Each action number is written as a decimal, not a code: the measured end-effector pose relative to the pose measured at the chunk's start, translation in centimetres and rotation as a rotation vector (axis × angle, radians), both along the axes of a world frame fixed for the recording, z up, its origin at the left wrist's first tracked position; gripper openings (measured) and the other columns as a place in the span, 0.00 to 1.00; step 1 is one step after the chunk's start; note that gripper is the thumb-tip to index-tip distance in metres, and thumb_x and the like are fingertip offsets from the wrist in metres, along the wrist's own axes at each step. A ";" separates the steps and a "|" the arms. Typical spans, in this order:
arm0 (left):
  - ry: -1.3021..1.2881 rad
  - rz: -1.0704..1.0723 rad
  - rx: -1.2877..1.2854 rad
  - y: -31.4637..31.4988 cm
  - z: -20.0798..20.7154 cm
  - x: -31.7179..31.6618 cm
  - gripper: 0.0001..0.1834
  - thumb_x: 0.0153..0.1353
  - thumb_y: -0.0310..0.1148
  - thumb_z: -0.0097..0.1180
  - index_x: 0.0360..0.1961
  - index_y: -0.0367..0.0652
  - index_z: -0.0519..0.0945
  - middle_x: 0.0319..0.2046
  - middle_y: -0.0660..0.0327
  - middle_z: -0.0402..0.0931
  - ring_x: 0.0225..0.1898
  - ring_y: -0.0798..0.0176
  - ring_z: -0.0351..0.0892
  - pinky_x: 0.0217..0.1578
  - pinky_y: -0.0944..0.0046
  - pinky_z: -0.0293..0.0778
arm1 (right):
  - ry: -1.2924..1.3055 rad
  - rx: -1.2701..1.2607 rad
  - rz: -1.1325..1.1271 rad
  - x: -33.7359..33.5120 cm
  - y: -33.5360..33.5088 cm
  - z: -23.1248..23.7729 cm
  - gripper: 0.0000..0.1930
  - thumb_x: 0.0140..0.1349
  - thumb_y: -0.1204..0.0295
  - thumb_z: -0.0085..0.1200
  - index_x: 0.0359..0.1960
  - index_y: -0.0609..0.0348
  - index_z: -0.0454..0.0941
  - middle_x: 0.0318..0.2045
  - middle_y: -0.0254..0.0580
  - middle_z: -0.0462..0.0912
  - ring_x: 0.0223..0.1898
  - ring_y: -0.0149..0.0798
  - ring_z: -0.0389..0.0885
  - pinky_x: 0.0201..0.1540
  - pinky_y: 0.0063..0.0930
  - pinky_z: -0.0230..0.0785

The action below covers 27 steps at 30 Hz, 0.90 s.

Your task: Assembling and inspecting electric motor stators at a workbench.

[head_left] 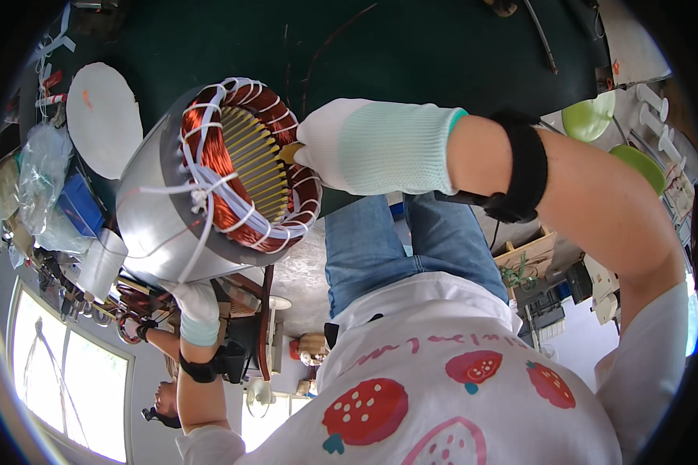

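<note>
A motor stator [151, 213] with a smooth silver metal housing lies on its side, its open end facing right. Red-copper windings [219, 147], laced with white cord, ring that end, and yellow slot strips [252, 159] line the bore. My right hand [341, 146], in a white knitted glove, is at the right rim of the windings. Its fingers are closed on a small yellow-brown flat piece [290, 153] at the bore's edge. My left hand [196, 304], also gloved, is against the near underside of the housing, which hides its fingers. White lead sleeves [198, 232] hang from the windings.
A dark green tabletop [434, 46] spreads beyond the stator. A white oval sheet [105, 120], a blue bin [80, 204] and clear plastic bags [46, 170] are at the left. Another person [165, 403] works at lower left, near another copper winding [128, 328]. Green bowls [589, 116] stand right.
</note>
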<state>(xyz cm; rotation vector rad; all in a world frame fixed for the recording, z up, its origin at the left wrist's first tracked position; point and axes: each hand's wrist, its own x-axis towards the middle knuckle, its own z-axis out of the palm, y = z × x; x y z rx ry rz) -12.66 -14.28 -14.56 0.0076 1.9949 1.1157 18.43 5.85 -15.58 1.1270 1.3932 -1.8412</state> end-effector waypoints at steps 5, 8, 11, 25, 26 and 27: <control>-0.046 -0.197 0.012 -3.1 -1.3 -4.9 0.45 0.67 0.69 0.44 0.74 0.51 0.56 0.72 0.62 0.58 0.73 0.56 0.56 0.73 0.47 0.52 | 0.078 0.031 -0.149 0.7 -0.2 -0.1 0.20 0.78 0.61 0.37 0.50 0.61 0.79 0.34 0.49 0.85 0.33 0.44 0.88 0.33 0.36 0.85; -0.043 -0.639 0.120 -3.9 -2.6 -7.9 0.50 0.61 0.72 0.46 0.75 0.51 0.54 0.72 0.65 0.60 0.72 0.59 0.59 0.73 0.52 0.53 | 0.076 0.037 -0.021 0.3 0.3 -0.3 0.19 0.78 0.60 0.37 0.52 0.61 0.77 0.35 0.49 0.85 0.33 0.45 0.88 0.32 0.35 0.85; -0.081 -0.522 0.091 -3.8 -2.6 -7.9 0.52 0.60 0.74 0.46 0.75 0.50 0.54 0.72 0.63 0.59 0.72 0.59 0.58 0.73 0.52 0.53 | 0.120 0.146 0.091 0.2 0.5 -0.6 0.20 0.78 0.60 0.37 0.52 0.61 0.77 0.34 0.48 0.85 0.34 0.45 0.88 0.35 0.36 0.84; 0.073 -0.406 0.007 -1.0 -1.9 -4.7 0.60 0.53 0.80 0.46 0.75 0.47 0.54 0.73 0.60 0.58 0.72 0.55 0.59 0.72 0.49 0.54 | 0.039 0.091 -0.015 0.0 1.0 0.2 0.19 0.77 0.60 0.39 0.49 0.61 0.80 0.34 0.49 0.85 0.36 0.47 0.87 0.43 0.38 0.81; 0.018 -0.464 0.008 -1.0 -1.8 -4.9 0.59 0.53 0.80 0.46 0.75 0.48 0.54 0.72 0.60 0.59 0.72 0.55 0.59 0.72 0.49 0.54 | 0.039 0.092 -0.015 0.1 1.2 0.5 0.19 0.77 0.60 0.39 0.49 0.61 0.80 0.34 0.49 0.85 0.36 0.47 0.87 0.43 0.38 0.81; 0.020 -0.463 0.008 -0.8 -1.8 -4.7 0.59 0.53 0.80 0.46 0.75 0.48 0.54 0.72 0.60 0.59 0.72 0.55 0.59 0.72 0.49 0.54 | 0.037 0.052 -0.047 0.2 1.4 0.8 0.19 0.77 0.61 0.40 0.49 0.61 0.80 0.35 0.50 0.85 0.36 0.47 0.87 0.43 0.38 0.81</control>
